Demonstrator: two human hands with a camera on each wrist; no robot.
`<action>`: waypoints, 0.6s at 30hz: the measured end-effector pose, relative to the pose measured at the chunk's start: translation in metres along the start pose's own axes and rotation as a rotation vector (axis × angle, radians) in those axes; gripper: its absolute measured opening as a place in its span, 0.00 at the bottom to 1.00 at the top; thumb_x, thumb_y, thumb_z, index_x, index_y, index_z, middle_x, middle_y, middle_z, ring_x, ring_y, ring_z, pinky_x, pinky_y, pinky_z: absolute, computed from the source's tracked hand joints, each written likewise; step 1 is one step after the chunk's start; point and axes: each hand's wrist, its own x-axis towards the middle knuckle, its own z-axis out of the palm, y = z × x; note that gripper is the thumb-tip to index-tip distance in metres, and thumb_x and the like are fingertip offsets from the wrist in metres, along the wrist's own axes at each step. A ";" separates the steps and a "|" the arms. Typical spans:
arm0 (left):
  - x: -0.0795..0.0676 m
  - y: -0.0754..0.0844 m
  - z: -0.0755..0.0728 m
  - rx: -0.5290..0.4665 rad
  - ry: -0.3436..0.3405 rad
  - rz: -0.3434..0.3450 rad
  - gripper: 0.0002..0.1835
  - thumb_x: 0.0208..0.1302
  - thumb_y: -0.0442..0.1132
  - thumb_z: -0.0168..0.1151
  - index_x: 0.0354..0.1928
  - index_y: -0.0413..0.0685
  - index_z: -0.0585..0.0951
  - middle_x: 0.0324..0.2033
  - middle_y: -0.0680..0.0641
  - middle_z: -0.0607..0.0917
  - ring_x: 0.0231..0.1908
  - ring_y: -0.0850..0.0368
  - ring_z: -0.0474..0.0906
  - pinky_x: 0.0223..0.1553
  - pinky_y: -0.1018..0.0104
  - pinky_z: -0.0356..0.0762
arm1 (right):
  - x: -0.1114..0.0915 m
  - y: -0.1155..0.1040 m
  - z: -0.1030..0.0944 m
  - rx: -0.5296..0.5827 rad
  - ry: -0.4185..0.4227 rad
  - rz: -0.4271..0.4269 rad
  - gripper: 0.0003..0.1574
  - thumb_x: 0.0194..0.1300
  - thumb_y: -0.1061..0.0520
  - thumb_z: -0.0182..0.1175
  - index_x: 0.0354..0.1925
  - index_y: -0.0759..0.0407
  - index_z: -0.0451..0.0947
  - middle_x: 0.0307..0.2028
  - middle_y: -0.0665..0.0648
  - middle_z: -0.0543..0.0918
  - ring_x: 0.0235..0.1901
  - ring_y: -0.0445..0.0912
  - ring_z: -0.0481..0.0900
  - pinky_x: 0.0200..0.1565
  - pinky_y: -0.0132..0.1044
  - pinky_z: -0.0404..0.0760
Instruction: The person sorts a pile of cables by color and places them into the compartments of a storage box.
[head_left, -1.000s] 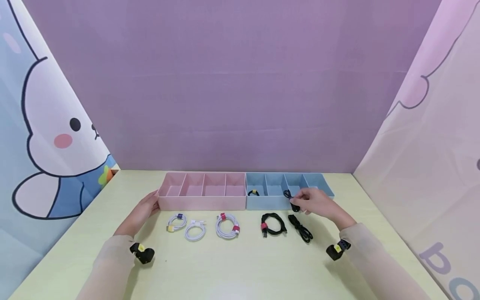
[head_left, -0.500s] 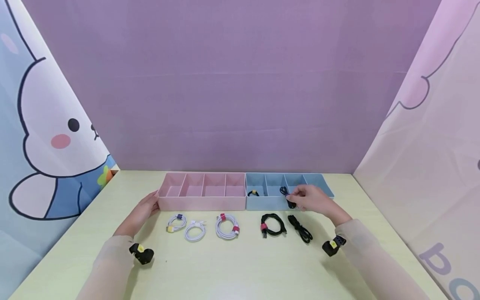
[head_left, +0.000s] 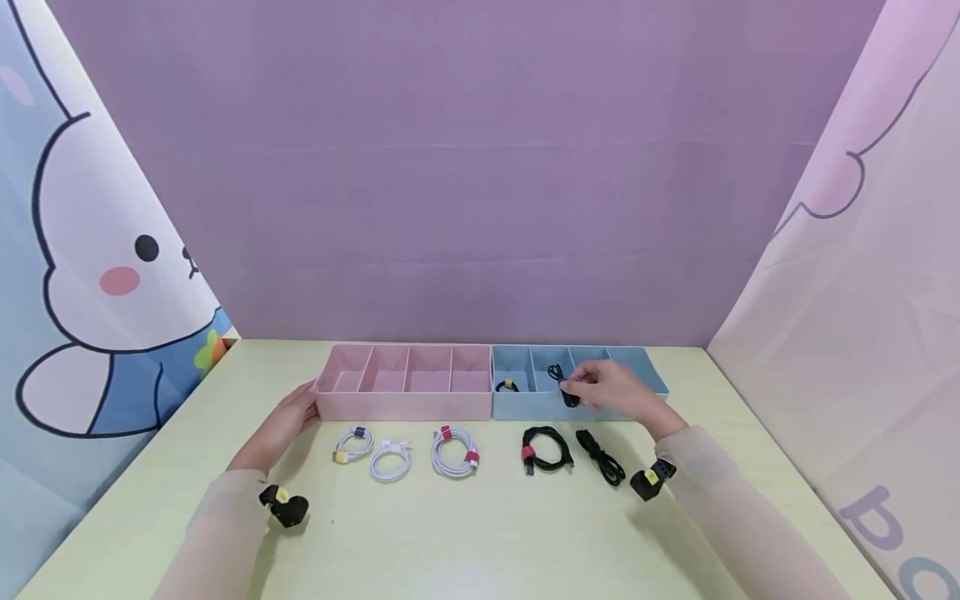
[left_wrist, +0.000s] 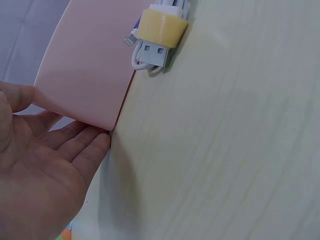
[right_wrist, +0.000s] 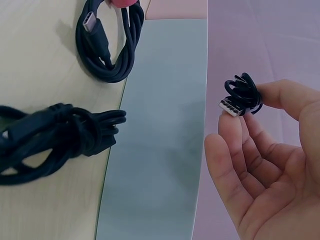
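Note:
My right hand (head_left: 618, 393) pinches a small bundled black USB cable (right_wrist: 243, 93) between thumb and fingertips, its metal plug showing. In the head view it hangs over the front of the blue divided box (head_left: 528, 407), by the second compartment from the left. My left hand (head_left: 273, 427) rests against the left end of the pink divided box (head_left: 405, 407); its fingers lie nearly straight along that end wall, the thumb up at the rim. In the left wrist view, a coiled white cable with a yellow band (left_wrist: 162, 29) lies near the pink box.
A black cable with a red band (head_left: 547, 467) and another black bundle (head_left: 601, 458) lie before the blue box. Several coiled white cables lie before the pink box, one red-banded (head_left: 454, 471). A yellow-banded black cable (head_left: 507, 386) sits in the blue box's leftmost compartment.
My right hand has moved left and slightly up along the blue box, carrying the black USB cable from near the third compartment to the second. The left hand has stayed in place.

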 end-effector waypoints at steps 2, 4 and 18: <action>0.000 0.000 0.000 -0.001 -0.002 0.001 0.39 0.82 0.57 0.28 0.78 0.36 0.37 0.76 0.30 0.46 0.74 0.34 0.48 0.74 0.45 0.52 | 0.001 -0.002 0.000 0.006 -0.004 -0.002 0.16 0.71 0.44 0.62 0.41 0.55 0.82 0.25 0.61 0.82 0.28 0.66 0.78 0.36 0.45 0.79; 0.000 0.000 0.000 0.001 -0.003 -0.002 0.39 0.81 0.57 0.28 0.78 0.36 0.37 0.76 0.30 0.45 0.74 0.34 0.47 0.74 0.45 0.52 | 0.003 -0.003 0.001 0.006 -0.007 0.001 0.16 0.71 0.43 0.62 0.41 0.54 0.82 0.26 0.62 0.82 0.28 0.66 0.78 0.35 0.45 0.79; 0.000 -0.001 -0.002 0.033 -0.007 -0.001 0.39 0.81 0.59 0.27 0.79 0.39 0.37 0.77 0.32 0.44 0.75 0.34 0.46 0.74 0.44 0.51 | 0.015 -0.009 0.010 0.047 0.013 0.042 0.18 0.71 0.41 0.62 0.43 0.54 0.81 0.34 0.63 0.84 0.35 0.62 0.82 0.44 0.56 0.82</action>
